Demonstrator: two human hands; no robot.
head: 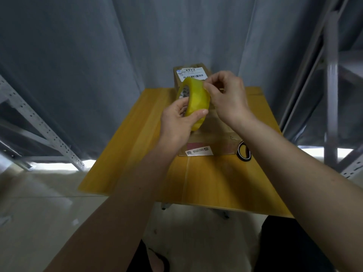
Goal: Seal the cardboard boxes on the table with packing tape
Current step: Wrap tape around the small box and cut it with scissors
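Person stands at a small yellow-topped table [216, 183], both hands up over it. Left hand [177, 119] is closed around a roll of clear yellowish packing tape [196, 101], thumb across the outer face, fingers tucked into the core. Right hand [227, 97] is pinched at the roll's upper rim, thumb and forefinger together, looks like picking for the loose tape end; can't tell if the end is lifted yet.

Two cardboard boxes on the table: a near box [212, 134] lying flat right under the hands with a printed sticker on its front face, and a far box [190, 75] at the table's back edge, with a white barcode label on top. A second, smaller tape roll [244, 153] lies just beside the near box on the right.

Handling judgement: roll is light and rigid, best held through the core as now. Film is thin, slick, sticky, likely to fold on itself, so pull it taut. Boxes look light and could slide; press down while taping.
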